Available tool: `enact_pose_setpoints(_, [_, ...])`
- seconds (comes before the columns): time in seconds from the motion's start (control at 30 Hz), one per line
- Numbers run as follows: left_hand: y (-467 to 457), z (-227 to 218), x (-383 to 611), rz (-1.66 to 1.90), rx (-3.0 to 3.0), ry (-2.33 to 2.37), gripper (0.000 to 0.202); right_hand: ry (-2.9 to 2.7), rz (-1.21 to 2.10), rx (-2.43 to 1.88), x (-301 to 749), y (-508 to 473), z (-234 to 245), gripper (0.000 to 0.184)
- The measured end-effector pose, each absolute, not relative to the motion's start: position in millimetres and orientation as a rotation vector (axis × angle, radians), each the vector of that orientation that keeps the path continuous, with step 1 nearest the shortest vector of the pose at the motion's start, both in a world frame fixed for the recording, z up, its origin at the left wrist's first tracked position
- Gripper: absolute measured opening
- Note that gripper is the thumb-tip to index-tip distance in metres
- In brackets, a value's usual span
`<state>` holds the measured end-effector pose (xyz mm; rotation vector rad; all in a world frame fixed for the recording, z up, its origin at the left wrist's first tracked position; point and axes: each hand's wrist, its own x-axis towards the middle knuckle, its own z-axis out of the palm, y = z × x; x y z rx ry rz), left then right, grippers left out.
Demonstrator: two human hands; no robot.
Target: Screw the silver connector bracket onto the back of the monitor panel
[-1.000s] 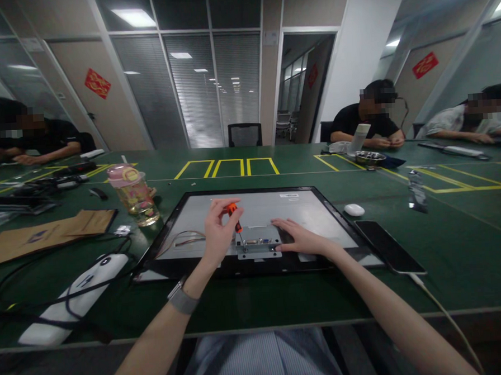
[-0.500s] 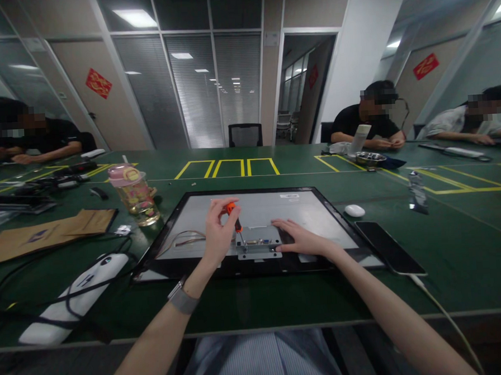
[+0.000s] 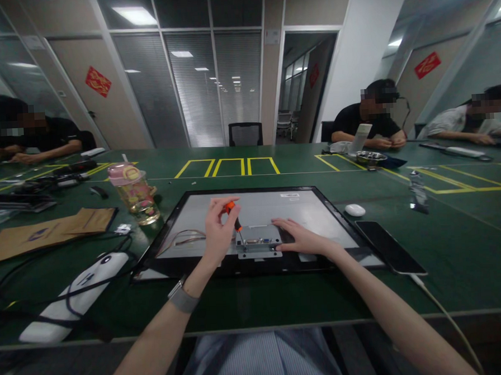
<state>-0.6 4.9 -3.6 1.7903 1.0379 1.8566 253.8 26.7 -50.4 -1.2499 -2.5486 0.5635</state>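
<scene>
A flat display panel (image 3: 234, 202) with a black frame and grey back lies on the green table. My left hand (image 3: 218, 228) is closed around the orange and black handle of a screwdriver (image 3: 231, 210), whose shaft slants down to the left side of a metal bracket (image 3: 258, 255). Video ports show in the bracket's front. Fingers spread, my right hand (image 3: 299, 238) rests at the bracket's right side, the thumb touching its edge. Thin cables (image 3: 180, 237) run over the panel left of the bracket. The screwdriver's very tip is too small to make out.
On the left stand a pink-lidded cup (image 3: 133, 193), a brown paper bag (image 3: 47, 232) and a white power strip (image 3: 78, 300) with black cables. To the right lie a white mouse (image 3: 354, 210) and a phone (image 3: 390, 247) on a charging cable. Several people sit across the table.
</scene>
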Motion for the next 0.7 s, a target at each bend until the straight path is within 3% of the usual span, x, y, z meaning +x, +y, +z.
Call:
enact_pose_setpoints(0.17, [1.3, -1.8, 0.9, 1.805, 1.700, 0.966, 0.033, -2.544, 0.567, -1.257, 252.9, 25.2, -47.9, 0.082])
enact_pose_setpoints(0.5, [6.0, -3.7, -1.3, 1.827, 1.780, 0.989, 0.020, -2.546, 0.573, -1.269, 252.4, 25.4, -48.0, 0.083])
enact_pose_setpoints(0.7, [1.9, -1.2, -1.1, 1.764, 1.722, 0.929, 0.032, -2.560, 0.551, -1.256, 253.0, 26.0, -49.6, 0.083])
